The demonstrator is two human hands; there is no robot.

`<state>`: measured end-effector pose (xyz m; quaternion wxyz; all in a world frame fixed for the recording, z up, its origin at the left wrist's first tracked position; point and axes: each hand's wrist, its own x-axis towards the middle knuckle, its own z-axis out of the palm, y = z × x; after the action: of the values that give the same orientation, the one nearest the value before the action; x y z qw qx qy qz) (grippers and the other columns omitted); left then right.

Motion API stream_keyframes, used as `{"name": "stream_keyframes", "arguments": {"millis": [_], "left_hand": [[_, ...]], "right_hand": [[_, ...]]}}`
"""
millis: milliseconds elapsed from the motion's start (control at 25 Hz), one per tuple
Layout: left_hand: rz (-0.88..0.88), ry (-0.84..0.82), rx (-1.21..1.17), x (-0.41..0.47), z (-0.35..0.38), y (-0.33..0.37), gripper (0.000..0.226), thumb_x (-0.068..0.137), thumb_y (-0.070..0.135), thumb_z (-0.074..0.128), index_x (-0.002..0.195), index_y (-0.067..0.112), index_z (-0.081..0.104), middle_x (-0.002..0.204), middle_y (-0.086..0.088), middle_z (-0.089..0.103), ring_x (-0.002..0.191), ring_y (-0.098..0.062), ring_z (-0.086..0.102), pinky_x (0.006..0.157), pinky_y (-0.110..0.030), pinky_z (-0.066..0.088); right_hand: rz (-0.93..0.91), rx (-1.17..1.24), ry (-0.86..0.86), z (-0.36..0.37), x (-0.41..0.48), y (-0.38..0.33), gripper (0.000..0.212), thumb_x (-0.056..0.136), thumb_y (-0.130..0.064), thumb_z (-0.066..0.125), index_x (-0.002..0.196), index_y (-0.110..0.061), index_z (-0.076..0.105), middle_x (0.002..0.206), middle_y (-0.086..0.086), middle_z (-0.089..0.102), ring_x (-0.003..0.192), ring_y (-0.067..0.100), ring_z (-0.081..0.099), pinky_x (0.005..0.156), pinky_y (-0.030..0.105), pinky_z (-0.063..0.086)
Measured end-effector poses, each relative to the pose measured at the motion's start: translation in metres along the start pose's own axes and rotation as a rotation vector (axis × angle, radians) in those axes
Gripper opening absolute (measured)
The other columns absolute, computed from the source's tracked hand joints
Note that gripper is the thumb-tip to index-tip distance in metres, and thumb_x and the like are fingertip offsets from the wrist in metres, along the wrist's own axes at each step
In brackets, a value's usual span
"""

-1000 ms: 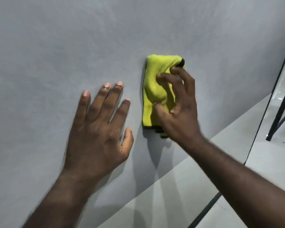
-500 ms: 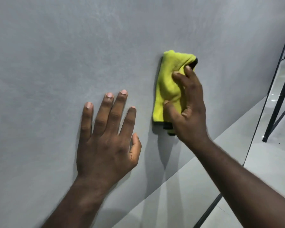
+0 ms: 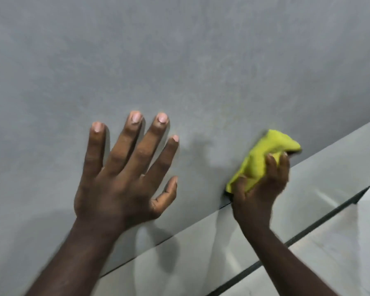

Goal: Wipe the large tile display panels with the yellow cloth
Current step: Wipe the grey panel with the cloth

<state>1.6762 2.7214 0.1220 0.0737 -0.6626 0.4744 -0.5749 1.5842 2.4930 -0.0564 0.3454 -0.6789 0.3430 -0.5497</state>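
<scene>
Clutching the bunched yellow cloth, right grip sits at the panel edge. Could slip off there; left grip wide, flat.

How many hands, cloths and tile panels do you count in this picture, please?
Hands: 2, the left hand and the right hand
Cloths: 1, the yellow cloth in the right hand's grip
Tile panels: 2, the dark grey panel and the paler panel beside it
Total: 5
</scene>
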Motion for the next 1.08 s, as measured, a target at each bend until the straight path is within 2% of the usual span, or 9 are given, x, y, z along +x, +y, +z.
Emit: {"name": "stream_keyframes", "arguments": {"millis": [120,240,320,440,640,800,960,1000,1080], "left_hand": [[0.021,0.01,0.039,0.0,0.002,0.002,0.077,0.091,0.056,0.071,0.155,0.014,0.062,0.165,-0.017,0.051,0.155,-0.043,0.041,0.126,-0.069,0.024],[0.026,0.026,0.066,0.001,0.0,0.0,0.076,0.09,0.055,0.071,0.153,0.014,0.064,0.163,-0.018,0.053,0.153,-0.044,0.043,0.125,-0.069,0.025],[0.023,0.023,0.063,0.001,0.0,0.001,0.075,0.09,0.053,0.072,0.153,0.014,0.063,0.164,-0.017,0.052,0.154,-0.044,0.042,0.124,-0.07,0.027],[0.015,0.04,0.001,0.001,0.001,0.001,0.074,0.091,0.05,0.072,0.154,0.013,0.063,0.164,-0.017,0.052,0.155,-0.043,0.041,0.123,-0.071,0.029],[-0.007,0.041,-0.139,0.0,-0.008,-0.007,0.059,0.095,0.039,0.068,0.147,0.01,0.069,0.166,-0.014,0.05,0.157,-0.038,0.043,0.13,-0.064,0.025],[-0.163,0.01,-0.227,-0.024,-0.029,-0.024,0.057,0.097,0.033,0.065,0.151,0.015,0.066,0.173,-0.012,0.039,0.163,-0.032,0.033,0.134,-0.061,0.015],[-0.254,0.04,-0.196,-0.064,-0.054,-0.07,0.063,0.095,0.032,0.066,0.156,0.017,0.061,0.176,-0.014,0.034,0.164,-0.035,0.031,0.134,-0.063,0.01],[-0.277,0.056,-0.188,-0.071,-0.059,-0.084,0.063,0.095,0.032,0.066,0.156,0.017,0.061,0.176,-0.014,0.033,0.164,-0.036,0.03,0.134,-0.063,0.009],[-0.326,0.092,-0.175,-0.087,-0.066,-0.108,0.063,0.095,0.031,0.064,0.156,0.017,0.06,0.176,-0.014,0.032,0.165,-0.036,0.028,0.134,-0.064,0.008]], "right_hand": [[0.479,0.089,-0.099,0.002,-0.049,0.017,0.086,0.095,-0.039,0.049,0.164,0.001,0.018,0.171,0.029,0.016,0.161,0.041,0.013,0.131,0.034,0.006],[0.26,0.236,-0.167,-0.008,-0.084,-0.004,0.085,0.09,-0.03,0.067,0.16,-0.002,0.027,0.168,0.015,0.019,0.159,0.024,0.015,0.128,0.021,0.012],[0.402,0.263,-0.09,-0.001,-0.061,0.005,0.08,0.083,-0.018,0.069,0.155,-0.01,0.033,0.161,0.013,0.023,0.153,0.027,0.027,0.127,0.037,0.027],[0.888,0.304,-0.048,0.005,-0.039,-0.015,0.082,0.088,-0.027,0.062,0.161,-0.017,0.026,0.164,0.013,0.021,0.143,0.041,0.043,0.117,0.048,0.039],[0.027,0.299,-0.072,-0.015,-0.031,-0.095,0.082,0.082,-0.01,0.066,0.159,-0.016,0.038,0.172,0.005,0.019,0.161,0.011,0.014,0.128,0.023,0.017],[0.373,0.315,0.004,-0.011,0.003,-0.129,0.078,0.094,-0.009,0.049,0.167,-0.024,0.026,0.179,0.003,0.004,0.163,0.014,0.011,0.13,0.045,0.022],[-0.634,0.109,-0.231,-0.011,-0.045,-0.188,0.083,0.089,-0.003,0.06,0.165,-0.023,0.035,0.178,0.005,0.008,0.165,0.027,0.011,0.131,0.043,0.018],[-0.645,0.127,-0.204,-0.011,-0.034,-0.202,0.087,0.086,-0.002,0.06,0.164,-0.03,0.034,0.177,0.009,0.014,0.164,0.028,0.016,0.131,0.044,0.02],[-0.212,0.261,-0.011,-0.004,-0.011,-0.229,0.085,0.083,-0.012,0.052,0.162,-0.038,0.032,0.177,0.009,0.018,0.163,0.023,0.02,0.13,0.048,0.024]]}}
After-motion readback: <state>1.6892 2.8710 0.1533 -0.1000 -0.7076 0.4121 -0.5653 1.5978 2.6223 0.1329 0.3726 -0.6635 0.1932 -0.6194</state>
